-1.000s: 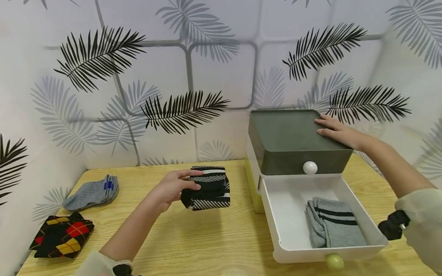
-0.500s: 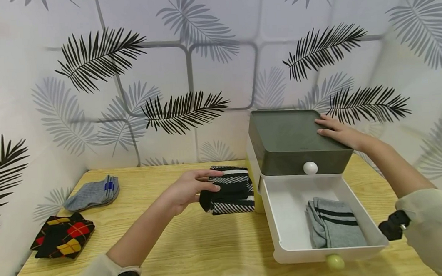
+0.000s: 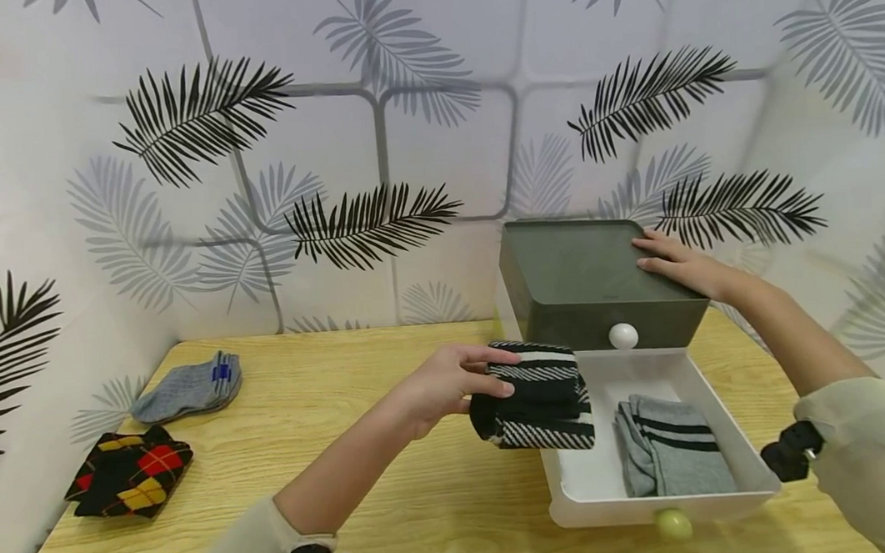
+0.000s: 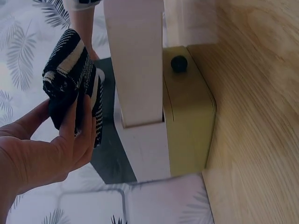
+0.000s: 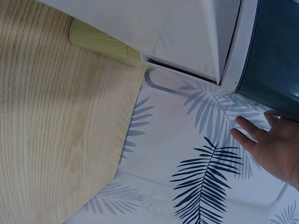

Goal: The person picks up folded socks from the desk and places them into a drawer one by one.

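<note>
My left hand (image 3: 446, 386) pinches a folded pair of black-and-white patterned socks (image 3: 542, 392), fingers above and below its left end. The socks hang in the air over the left wall of a pulled-out white drawer (image 3: 591, 473). Inside that drawer lie folded grey socks (image 3: 680, 448) with black stripes, toward the right. My right hand (image 3: 686, 268) rests on the right edge of the dark green top (image 3: 577, 261) of the drawer unit. In the right wrist view the fingers (image 5: 250, 128) of this hand extend beside the unit, spread and fairly straight.
Grey socks (image 3: 189, 388) with blue marks lie at the table's far left. Black argyle socks (image 3: 130, 475) with red and yellow diamonds lie nearer. Below the white drawer is a yellow-green drawer (image 4: 189, 116). A leaf-patterned curtain (image 3: 435, 143) hangs behind the table.
My left hand has carried the black-and-white socks rightward, from over the table to the white drawer's left side. The right hand stays on the drawer unit.
</note>
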